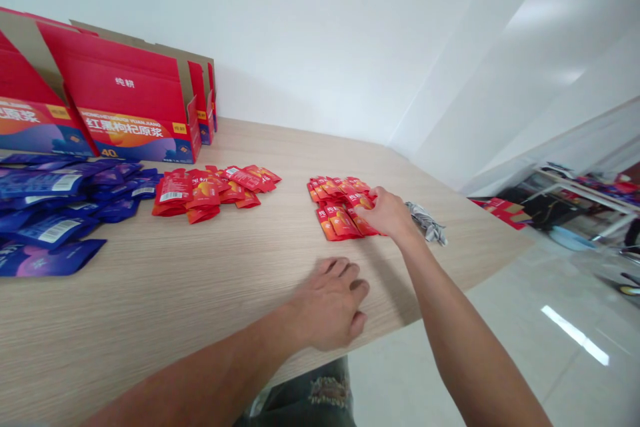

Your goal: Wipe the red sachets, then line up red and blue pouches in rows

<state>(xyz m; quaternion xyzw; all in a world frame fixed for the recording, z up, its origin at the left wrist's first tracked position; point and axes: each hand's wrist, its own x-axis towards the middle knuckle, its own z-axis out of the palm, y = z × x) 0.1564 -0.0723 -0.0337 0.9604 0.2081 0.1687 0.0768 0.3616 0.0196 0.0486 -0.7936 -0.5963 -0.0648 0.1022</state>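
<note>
My right hand [389, 212] rests on a row of small red sachets [338, 203] laid out on the wooden table [165, 280], its fingers gripping the sachets at the right end. My left hand [331, 303] lies palm down on the bare tabletop near the front edge, fingers loosely curled, holding nothing. Further left sit a second pile of red sachets [210, 190] and a spread of blue sachets [55, 210].
Red printed cartons [130, 110] stand folded against the white wall at the back left. A crumpled silver wrapper [427, 222] lies just right of my right hand. Beyond the table's right edge are a glossy floor and distant clutter [575, 207].
</note>
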